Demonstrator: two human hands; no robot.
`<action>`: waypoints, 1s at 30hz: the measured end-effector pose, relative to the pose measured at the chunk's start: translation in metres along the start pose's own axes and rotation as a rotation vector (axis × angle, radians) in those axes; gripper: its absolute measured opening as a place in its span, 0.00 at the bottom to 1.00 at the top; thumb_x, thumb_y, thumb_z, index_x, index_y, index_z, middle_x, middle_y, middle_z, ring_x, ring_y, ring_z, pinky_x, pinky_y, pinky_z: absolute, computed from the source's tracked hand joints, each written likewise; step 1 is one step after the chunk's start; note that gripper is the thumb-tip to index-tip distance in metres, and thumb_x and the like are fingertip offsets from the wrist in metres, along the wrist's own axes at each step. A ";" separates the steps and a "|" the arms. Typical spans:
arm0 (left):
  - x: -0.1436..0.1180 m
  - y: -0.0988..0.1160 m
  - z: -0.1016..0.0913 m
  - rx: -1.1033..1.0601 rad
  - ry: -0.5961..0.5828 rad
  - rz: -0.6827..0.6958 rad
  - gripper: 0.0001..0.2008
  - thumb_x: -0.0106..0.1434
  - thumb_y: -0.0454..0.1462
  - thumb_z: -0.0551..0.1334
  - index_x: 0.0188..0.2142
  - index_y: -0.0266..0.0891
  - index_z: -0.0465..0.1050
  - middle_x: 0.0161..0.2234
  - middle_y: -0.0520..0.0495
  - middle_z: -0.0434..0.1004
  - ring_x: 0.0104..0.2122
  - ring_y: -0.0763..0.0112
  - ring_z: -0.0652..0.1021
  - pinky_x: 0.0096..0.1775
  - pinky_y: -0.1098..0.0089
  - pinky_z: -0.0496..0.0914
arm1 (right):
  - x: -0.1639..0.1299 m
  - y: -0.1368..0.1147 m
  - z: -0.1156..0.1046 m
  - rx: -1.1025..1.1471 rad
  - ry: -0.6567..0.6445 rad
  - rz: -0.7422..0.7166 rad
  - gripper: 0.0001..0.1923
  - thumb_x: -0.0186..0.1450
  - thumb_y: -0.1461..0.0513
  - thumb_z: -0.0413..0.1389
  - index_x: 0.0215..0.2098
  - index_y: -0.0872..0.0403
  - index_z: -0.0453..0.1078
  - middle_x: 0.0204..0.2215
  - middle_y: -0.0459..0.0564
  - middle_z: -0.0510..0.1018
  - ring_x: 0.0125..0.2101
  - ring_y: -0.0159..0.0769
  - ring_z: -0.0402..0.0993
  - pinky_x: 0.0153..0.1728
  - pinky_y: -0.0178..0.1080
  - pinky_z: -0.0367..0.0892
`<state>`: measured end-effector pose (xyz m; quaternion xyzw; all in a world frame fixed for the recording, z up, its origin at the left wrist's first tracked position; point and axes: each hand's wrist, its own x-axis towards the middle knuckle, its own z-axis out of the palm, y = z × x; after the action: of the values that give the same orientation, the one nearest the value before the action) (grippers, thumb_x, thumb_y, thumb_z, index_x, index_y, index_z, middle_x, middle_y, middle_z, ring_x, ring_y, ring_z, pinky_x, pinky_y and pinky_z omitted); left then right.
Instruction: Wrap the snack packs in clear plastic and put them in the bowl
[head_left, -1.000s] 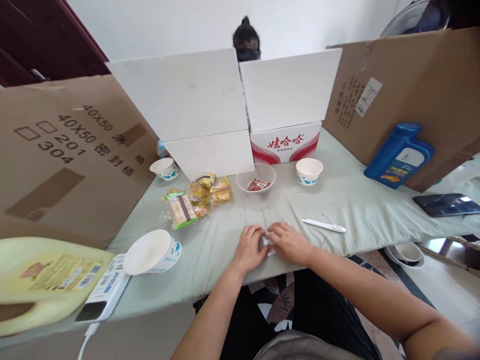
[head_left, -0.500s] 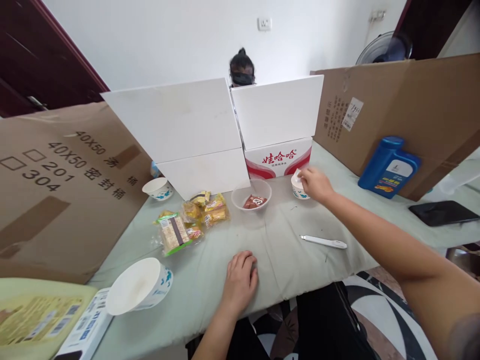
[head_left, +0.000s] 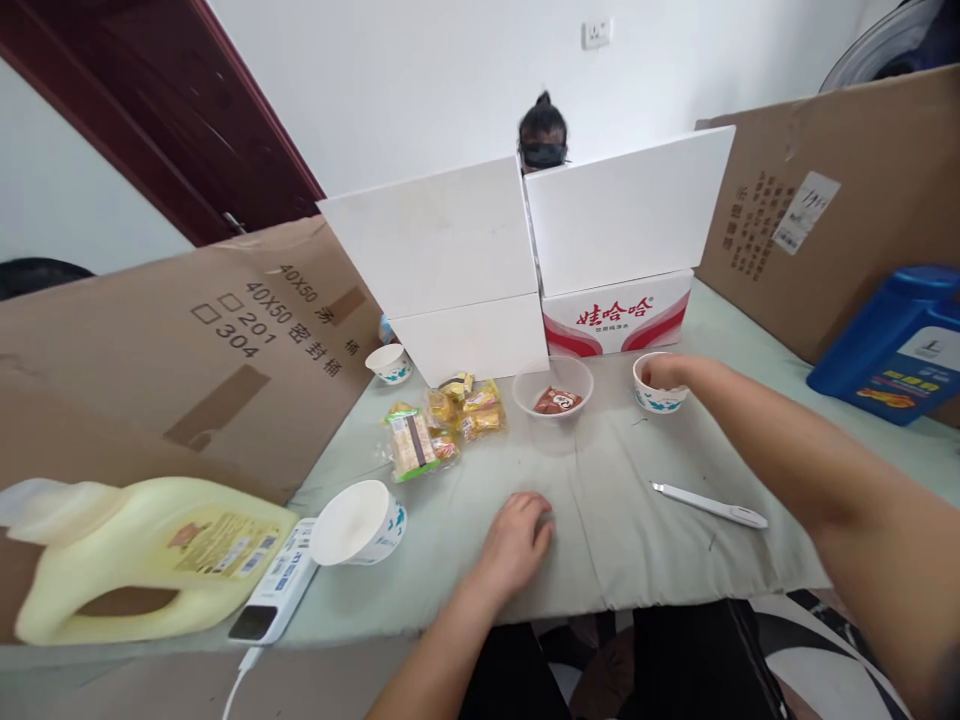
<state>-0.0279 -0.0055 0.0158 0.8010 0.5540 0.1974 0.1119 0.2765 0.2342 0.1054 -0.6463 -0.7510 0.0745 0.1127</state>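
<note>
My right hand (head_left: 666, 372) reaches far over the table, and its fingertips dip into a small white paper bowl with a blue pattern (head_left: 654, 402); what the fingers hold is hidden. My left hand (head_left: 519, 538) rests knuckles-up near the table's front edge, with its fingers curled under. A clear plastic bowl (head_left: 526, 386) left of the paper bowl holds a red snack packet (head_left: 556, 402). A pile of yellow and green snack packets (head_left: 442, 425) lies further left.
A white pen (head_left: 709, 505) lies between my arms. A paper bowl (head_left: 357, 522) lies tipped beside a white device (head_left: 274, 585) and a yellow jug (head_left: 142, 555). Another bowl (head_left: 390, 363), white boxes (head_left: 465, 260), a cardboard wall (head_left: 187, 360) and a blue jug (head_left: 896, 345) ring the table. A person's head (head_left: 543, 135) shows behind the boxes.
My hands were together on a small wrapped item at the front edge. My right hand then carried something white out to the paper bowl and now dips into it. My left hand stayed.
</note>
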 end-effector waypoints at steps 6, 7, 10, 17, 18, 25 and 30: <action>0.083 -0.045 -0.047 0.297 0.122 -0.262 0.23 0.59 0.27 0.52 0.54 0.38 0.66 0.59 0.33 0.64 0.61 0.49 0.61 0.58 0.47 0.56 | -0.072 -0.001 -0.028 -0.080 -0.053 -0.150 0.10 0.66 0.62 0.51 0.38 0.54 0.74 0.39 0.51 0.78 0.39 0.39 0.73 0.36 0.37 0.63; 0.095 -0.053 -0.052 0.310 0.124 -0.303 0.24 0.59 0.27 0.51 0.56 0.38 0.64 0.60 0.33 0.62 0.62 0.48 0.58 0.58 0.46 0.54 | -0.092 0.000 -0.024 -0.065 -0.052 -0.209 0.09 0.65 0.62 0.51 0.37 0.52 0.74 0.38 0.50 0.78 0.36 0.38 0.73 0.33 0.36 0.63; 0.116 -0.070 -0.060 0.303 0.094 -0.366 0.24 0.60 0.28 0.51 0.56 0.37 0.63 0.56 0.31 0.67 0.61 0.49 0.61 0.57 0.46 0.54 | -0.153 0.010 0.006 0.012 -0.130 -0.344 0.11 0.65 0.59 0.50 0.37 0.50 0.74 0.34 0.50 0.78 0.33 0.37 0.74 0.33 0.38 0.66; 0.081 -0.042 -0.054 0.139 -0.067 -0.386 0.17 0.59 0.37 0.57 0.48 0.36 0.67 0.39 0.38 0.76 0.43 0.54 0.75 0.45 0.58 0.66 | -0.239 0.038 0.087 0.098 0.134 -0.430 0.16 0.68 0.63 0.46 0.50 0.52 0.70 0.42 0.56 0.74 0.41 0.43 0.71 0.43 0.46 0.69; 0.072 -0.034 -0.053 0.093 -0.124 -0.369 0.15 0.58 0.38 0.58 0.45 0.37 0.69 0.34 0.43 0.77 0.38 0.58 0.76 0.41 0.62 0.68 | -0.244 0.039 0.092 0.100 0.176 -0.410 0.16 0.68 0.63 0.45 0.50 0.52 0.70 0.42 0.56 0.73 0.42 0.43 0.70 0.43 0.46 0.69; 0.042 0.013 -0.025 -0.577 -0.511 -0.066 0.11 0.55 0.40 0.63 0.37 0.39 0.77 0.34 0.49 0.77 0.30 0.70 0.75 0.32 0.71 0.69 | -0.251 0.031 0.097 0.060 0.278 -0.304 0.17 0.70 0.60 0.45 0.53 0.55 0.68 0.41 0.56 0.74 0.43 0.45 0.68 0.46 0.48 0.67; 0.052 0.014 0.008 -0.723 0.169 -0.191 0.15 0.56 0.46 0.63 0.37 0.37 0.76 0.35 0.45 0.77 0.33 0.67 0.75 0.34 0.69 0.70 | -0.250 0.029 0.089 0.010 0.224 -0.301 0.17 0.70 0.62 0.45 0.52 0.56 0.69 0.40 0.56 0.76 0.41 0.45 0.70 0.44 0.47 0.67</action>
<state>0.0034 0.0383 0.0247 0.6356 0.5280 0.4340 0.3590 0.3151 -0.0052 -0.0060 -0.5303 -0.8216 -0.0120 0.2087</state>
